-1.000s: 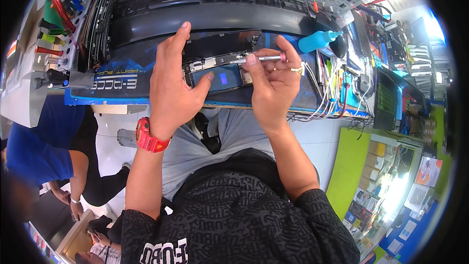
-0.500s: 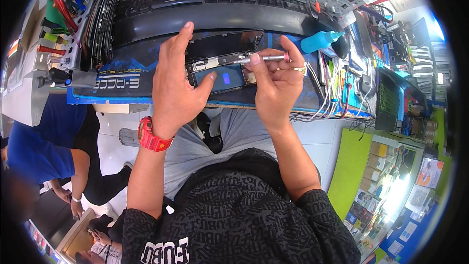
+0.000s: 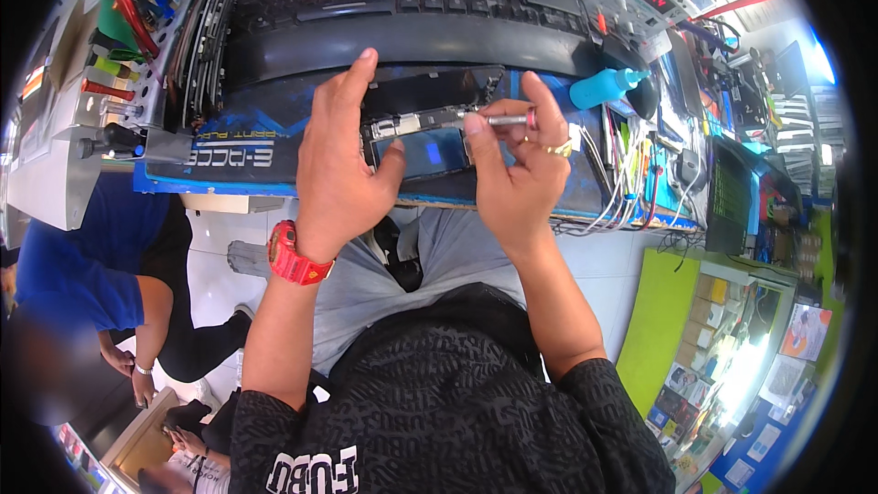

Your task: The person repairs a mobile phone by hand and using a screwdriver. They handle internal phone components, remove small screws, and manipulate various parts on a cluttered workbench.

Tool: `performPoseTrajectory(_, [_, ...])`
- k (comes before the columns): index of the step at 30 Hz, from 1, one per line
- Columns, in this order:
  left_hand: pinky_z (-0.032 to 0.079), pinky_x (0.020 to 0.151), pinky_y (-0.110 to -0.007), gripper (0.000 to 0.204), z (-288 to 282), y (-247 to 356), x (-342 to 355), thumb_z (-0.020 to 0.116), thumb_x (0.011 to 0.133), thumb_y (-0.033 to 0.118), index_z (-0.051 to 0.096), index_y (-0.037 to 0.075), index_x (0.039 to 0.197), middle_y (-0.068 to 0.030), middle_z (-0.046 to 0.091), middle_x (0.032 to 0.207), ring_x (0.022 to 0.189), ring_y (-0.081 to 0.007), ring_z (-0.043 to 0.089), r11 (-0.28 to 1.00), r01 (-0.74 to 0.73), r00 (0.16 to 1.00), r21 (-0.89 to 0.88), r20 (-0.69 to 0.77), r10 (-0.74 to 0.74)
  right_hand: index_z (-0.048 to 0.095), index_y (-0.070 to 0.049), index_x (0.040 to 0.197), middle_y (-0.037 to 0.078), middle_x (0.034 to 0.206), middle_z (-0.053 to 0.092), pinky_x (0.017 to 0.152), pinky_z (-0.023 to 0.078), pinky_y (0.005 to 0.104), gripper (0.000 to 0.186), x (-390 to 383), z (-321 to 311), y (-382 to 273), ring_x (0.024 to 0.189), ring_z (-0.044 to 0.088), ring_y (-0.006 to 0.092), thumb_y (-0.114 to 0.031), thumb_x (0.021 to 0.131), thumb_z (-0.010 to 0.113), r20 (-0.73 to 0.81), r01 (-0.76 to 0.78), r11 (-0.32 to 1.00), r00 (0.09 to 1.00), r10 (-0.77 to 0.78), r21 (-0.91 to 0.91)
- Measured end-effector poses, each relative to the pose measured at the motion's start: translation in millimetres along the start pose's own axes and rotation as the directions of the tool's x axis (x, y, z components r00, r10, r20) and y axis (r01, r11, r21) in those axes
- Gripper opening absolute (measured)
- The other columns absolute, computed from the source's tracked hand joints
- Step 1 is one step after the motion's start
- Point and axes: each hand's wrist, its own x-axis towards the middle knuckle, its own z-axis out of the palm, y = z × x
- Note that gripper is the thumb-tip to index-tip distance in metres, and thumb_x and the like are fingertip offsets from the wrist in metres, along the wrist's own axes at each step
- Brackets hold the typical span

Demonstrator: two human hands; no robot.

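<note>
An opened smartphone lies on a dark printed work mat, its large dark battery exposed. Above the battery is a strip with a pale metal plate and small circuit parts. The black screen panel lies along the phone's far side. My left hand steadies the left end of the phone, its thumb on the battery and its index finger pointing away. My right hand pinches a thin silver screwdriver with a red end cap. The tool leans over the right end of the circuit strip; the fingers hide whether its tip touches.
Beyond the phone sits a big black keyboard. A light-blue squeeze bottle stands to the right, with a bundle of white cables nearby. A tool rack fills the left, and a power supply is at far right. People sit at lower left.
The whole view has shifted slightly. The screwdriver shows shorter, its front end a little farther right along the strip. My left hand keeps its hold on the phone.
</note>
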Motion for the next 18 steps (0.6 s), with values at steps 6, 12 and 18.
performPoseTrajectory(6, [0.053,0.107,-0.046,0.094,-2,3,-1,0.074,0.078,-0.008,0.040,0.008,0.165,-0.0218,0.058,0.143,0.131,-0.0408,0.061,1.000,0.008,1.000,0.017,0.012,-0.008,0.057,-0.002,0.154,0.015,0.096,0.073,0.067,0.057,0.0399,0.066,32,3,-25,0.077,0.071,0.0319,-0.003,0.092,0.079,0.289,0.335,0.923,0.918,-0.273,-0.192])
performPoseTrajectory(12, [0.052,0.104,-0.050,0.093,-1,-1,-2,0.076,0.080,-0.004,0.040,0.009,0.165,-0.0222,0.058,0.144,0.131,-0.0426,0.059,1.000,-0.020,1.000,-0.010,-0.002,0.020,0.057,-0.001,0.155,0.017,0.101,0.076,0.074,0.060,0.0355,0.066,45,-3,-41,0.084,0.074,0.0274,0.003,0.093,0.077,0.477,0.339,0.872,0.867,-0.144,-0.353])
performPoseTrajectory(18, [0.053,0.101,-0.050,0.093,3,-3,-1,0.076,0.080,-0.005,0.040,0.010,0.165,-0.0212,0.058,0.141,0.128,-0.0420,0.060,0.999,-0.049,0.999,-0.006,-0.021,0.049,0.062,-0.005,0.151,0.012,0.087,0.068,0.069,0.056,0.0430,0.064,52,2,-40,0.077,0.066,0.0327,-0.003,0.089,0.078,0.413,0.367,0.876,0.883,-0.223,-0.313])
